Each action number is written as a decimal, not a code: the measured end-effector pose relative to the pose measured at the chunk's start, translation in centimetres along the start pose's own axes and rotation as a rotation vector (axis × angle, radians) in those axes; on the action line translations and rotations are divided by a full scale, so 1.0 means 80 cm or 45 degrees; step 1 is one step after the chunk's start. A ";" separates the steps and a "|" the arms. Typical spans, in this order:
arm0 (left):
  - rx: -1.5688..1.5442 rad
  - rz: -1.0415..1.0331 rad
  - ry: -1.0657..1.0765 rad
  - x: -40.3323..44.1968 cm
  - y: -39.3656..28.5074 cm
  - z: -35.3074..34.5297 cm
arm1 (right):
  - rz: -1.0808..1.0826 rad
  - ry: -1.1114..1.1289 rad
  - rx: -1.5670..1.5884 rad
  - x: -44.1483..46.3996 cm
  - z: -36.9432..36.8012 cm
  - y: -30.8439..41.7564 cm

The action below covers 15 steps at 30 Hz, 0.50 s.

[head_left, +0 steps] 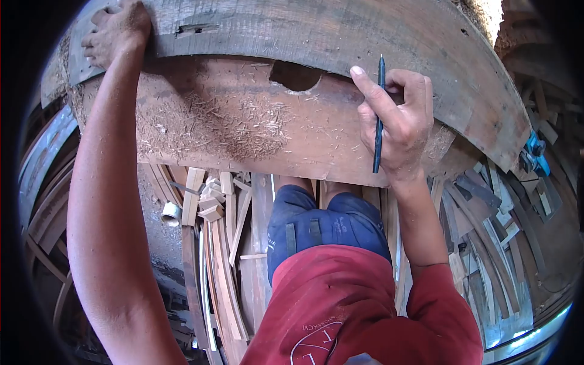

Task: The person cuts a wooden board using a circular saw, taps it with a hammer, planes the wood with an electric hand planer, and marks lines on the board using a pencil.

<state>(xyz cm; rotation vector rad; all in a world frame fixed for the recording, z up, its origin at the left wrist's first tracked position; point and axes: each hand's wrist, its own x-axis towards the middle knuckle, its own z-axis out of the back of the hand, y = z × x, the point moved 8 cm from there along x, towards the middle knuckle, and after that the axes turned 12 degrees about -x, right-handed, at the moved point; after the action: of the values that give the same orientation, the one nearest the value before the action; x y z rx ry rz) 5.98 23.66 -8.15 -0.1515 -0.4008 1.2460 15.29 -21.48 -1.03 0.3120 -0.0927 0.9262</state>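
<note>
My left hand rests on the left end of a weathered, curved grey plank, with its fingers spread and bent against the surface. Between the thumb and curled fingers of my right hand is a dark pencil, its pale tip pointing up and away from me. That hand is by the plank's near edge. Beneath the plank lies a reddish-brown board, strewn with wood shavings. A dark rounded cutout shows in the board at the plank's edge.
A blue clamp sits at the plank's right end. Wood offcuts and strips lie below on the left, near a white cup-like object. More curved scrap pieces are piled on the right.
</note>
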 end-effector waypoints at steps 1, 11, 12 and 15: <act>0.000 0.005 0.000 0.000 0.001 0.001 | 0.017 0.000 0.010 0.000 0.000 -0.001; -0.006 -0.011 0.010 0.000 0.000 0.001 | -0.063 0.025 0.046 0.000 -0.004 -0.010; -0.018 -0.019 0.009 0.000 0.001 0.002 | -0.034 0.015 0.014 0.001 -0.003 -0.007; -0.009 -0.031 0.012 0.002 0.002 0.000 | 0.036 -0.017 0.100 0.003 0.005 -0.004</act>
<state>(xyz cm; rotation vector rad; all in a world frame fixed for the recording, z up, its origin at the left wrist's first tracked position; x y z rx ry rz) 5.89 23.83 -8.13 -0.1578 -0.3976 1.2194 15.72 -21.57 -0.68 0.3904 -0.0731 0.9576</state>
